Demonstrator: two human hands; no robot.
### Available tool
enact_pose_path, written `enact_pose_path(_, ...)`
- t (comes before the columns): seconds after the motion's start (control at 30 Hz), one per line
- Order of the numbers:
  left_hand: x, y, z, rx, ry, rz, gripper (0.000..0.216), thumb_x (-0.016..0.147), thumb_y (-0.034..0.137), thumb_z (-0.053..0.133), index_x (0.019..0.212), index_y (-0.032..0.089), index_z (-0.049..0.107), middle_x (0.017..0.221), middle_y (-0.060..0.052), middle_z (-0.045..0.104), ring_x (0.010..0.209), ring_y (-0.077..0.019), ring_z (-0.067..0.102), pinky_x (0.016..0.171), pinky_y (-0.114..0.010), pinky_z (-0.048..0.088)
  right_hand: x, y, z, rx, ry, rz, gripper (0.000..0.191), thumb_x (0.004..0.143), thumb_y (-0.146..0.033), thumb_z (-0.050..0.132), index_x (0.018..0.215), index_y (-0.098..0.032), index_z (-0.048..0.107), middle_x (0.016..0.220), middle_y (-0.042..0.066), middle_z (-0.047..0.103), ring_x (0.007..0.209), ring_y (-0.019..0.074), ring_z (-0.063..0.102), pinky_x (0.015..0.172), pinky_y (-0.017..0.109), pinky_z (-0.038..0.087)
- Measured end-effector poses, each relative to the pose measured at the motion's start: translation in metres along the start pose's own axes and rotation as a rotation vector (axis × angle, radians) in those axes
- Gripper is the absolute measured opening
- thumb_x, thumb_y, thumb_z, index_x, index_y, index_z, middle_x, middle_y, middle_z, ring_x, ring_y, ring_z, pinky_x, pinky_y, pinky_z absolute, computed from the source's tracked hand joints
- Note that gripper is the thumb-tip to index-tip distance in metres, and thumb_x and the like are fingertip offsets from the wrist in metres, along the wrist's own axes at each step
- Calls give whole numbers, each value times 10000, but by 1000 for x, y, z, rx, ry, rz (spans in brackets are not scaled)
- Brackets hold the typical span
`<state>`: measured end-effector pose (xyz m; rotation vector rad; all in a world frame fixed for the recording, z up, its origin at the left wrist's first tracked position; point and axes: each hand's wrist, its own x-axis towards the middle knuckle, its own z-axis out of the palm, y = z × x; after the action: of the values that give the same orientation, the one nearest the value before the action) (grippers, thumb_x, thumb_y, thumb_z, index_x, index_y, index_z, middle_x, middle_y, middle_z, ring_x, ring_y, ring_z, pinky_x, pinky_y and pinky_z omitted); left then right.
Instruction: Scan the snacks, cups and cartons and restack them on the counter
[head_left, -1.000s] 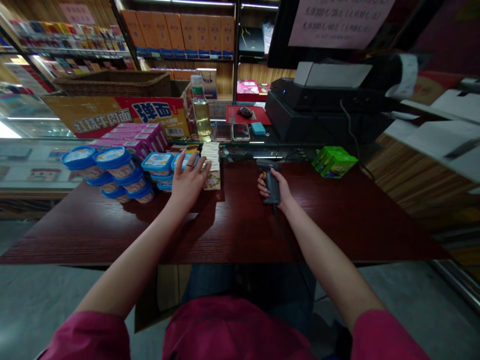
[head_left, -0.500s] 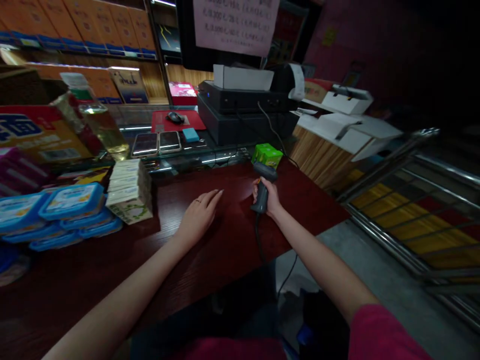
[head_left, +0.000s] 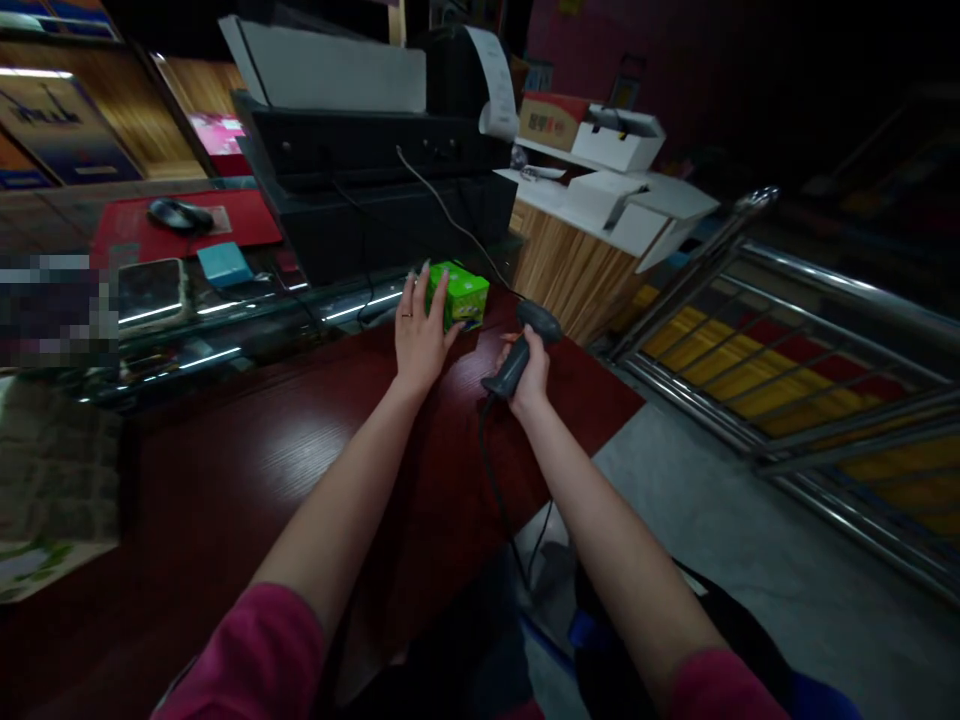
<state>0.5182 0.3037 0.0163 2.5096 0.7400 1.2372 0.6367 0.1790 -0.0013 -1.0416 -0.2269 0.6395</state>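
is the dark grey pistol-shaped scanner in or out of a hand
In: the bare right hand grips the scanner by its handle.

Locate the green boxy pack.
Just above centre in the head view, the pack sits on the red-brown wooden table, at the left hand, left of the grey handheld scanner.

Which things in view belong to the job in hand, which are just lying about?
In use, apparently:
handheld scanner, gripped by right hand
green pack, left hand at it, contact unclear

Seemingly lying about:
computer mouse on red mat
light-blue block
long white box on black machine
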Motion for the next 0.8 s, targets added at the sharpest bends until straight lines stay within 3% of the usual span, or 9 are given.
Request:
enact_pose_path(0.13,8,3,7,-12,-62,27,578,908,189,667,1459,284,519,1684,-132,326,1602,-348,186,1247,-634,216,-1,0,2,37,-39,41,363,837,-566,684,811,-207,631,558,-35,571,411,101,502,374,240,428)
enact_pose_path(0.23,5,6,6,20,-145,111,426,943,177,611,1356,279,597,1540,-130,535,1519,-330,375,1217,-589,272,-2,-2,3,84,-53,63,361,835,-554,688,802,-200,629,547,-35,565,405,102,496,362,244,414)
enact_pose_path(0.3,-1,7,3,4,-184,154,354,966,198,589,1315,255,613,1414,-129,636,1439,-309,480,1194,-547,319,-4,-4,2,122,-59,77,375,825,-568,701,806,-202,623,547,-36,565,411,104,501,364,243,418)
enact_pose_path(0.4,-16,0,-10,-132,-118,98,400,977,231,594,1374,207,552,1399,-155,635,1370,-284,546,1171,-508,379,-8,-9,-3,130,-94,92,405,803,-603,721,821,-213,616,549,-44,559,416,102,497,371,234,422)
enact_pose_path(0.5,-38,-19,-31,-405,-14,-33,560,969,240,601,1497,198,421,1451,-173,589,1329,-241,591,1127,-438,469,-19,-13,-5,92,-193,145,413,804,-607,716,821,-209,607,542,-45,537,409,96,472,367,217,409)
enact_pose_path(0.6,-57,-48,-60,-601,23,-197,665,932,260,638,1539,217,371,1450,-165,599,1294,-237,632,1092,-418,519,-37,-10,4,82,-413,294,393,831,-582,688,817,-200,598,551,-38,510,412,91,428,346,192,364)
enact_pose_path(0.8,-95,-107,-135,-783,248,-535,604,873,341,710,1426,176,532,1441,-166,632,1321,-276,628,1118,-458,515,-81,28,65,63,-848,577,400,906,-590,575,825,-199,575,613,-18,490,422,100,352,294,185,276)
